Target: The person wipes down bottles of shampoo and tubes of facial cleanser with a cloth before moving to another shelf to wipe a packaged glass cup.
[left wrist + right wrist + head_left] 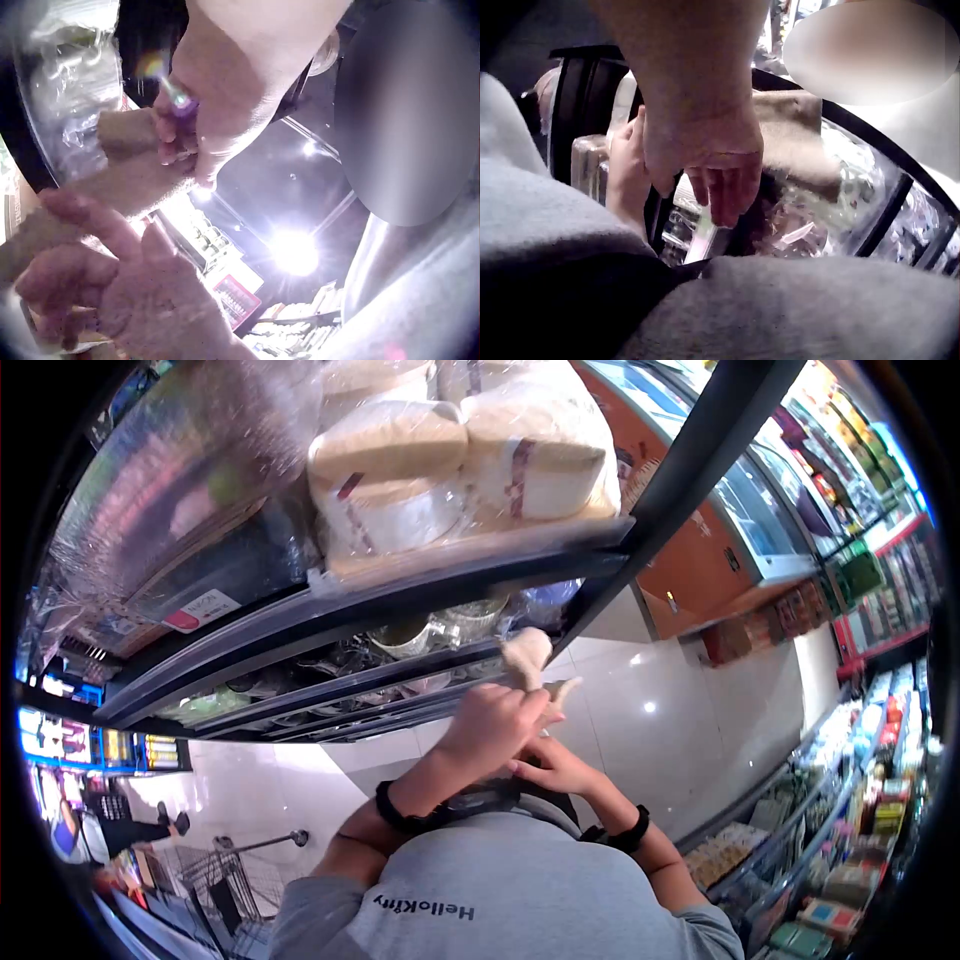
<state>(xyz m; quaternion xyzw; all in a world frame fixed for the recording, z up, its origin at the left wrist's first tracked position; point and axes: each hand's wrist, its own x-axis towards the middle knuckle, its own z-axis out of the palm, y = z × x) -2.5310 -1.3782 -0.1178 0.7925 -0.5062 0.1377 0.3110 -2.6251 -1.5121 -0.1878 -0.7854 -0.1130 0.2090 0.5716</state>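
A beige, soft-looking cloth (528, 656) sticks up above the hands in the head view. My left hand (490, 730) curls its fingers round its lower part; in the left wrist view that hand (217, 97) grips the cloth (112, 187), which runs off toward the left edge. Just below and beside it is my right hand (560, 768), its palm turned up toward the left wrist camera, one finger lying along the cloth. In the right wrist view the right hand (705, 157) has loosely bent fingers with nothing seen in them; the cloth (795, 135) shows behind.
A dark metal shelf (440, 585) stands in front, with plastic-wrapped beige bundles (390, 470) on top and wrapped goods below. Right of it are an orange-brown counter (690, 575) and goods racks. A shopping cart (225, 880) and a person (110, 835) are at lower left.
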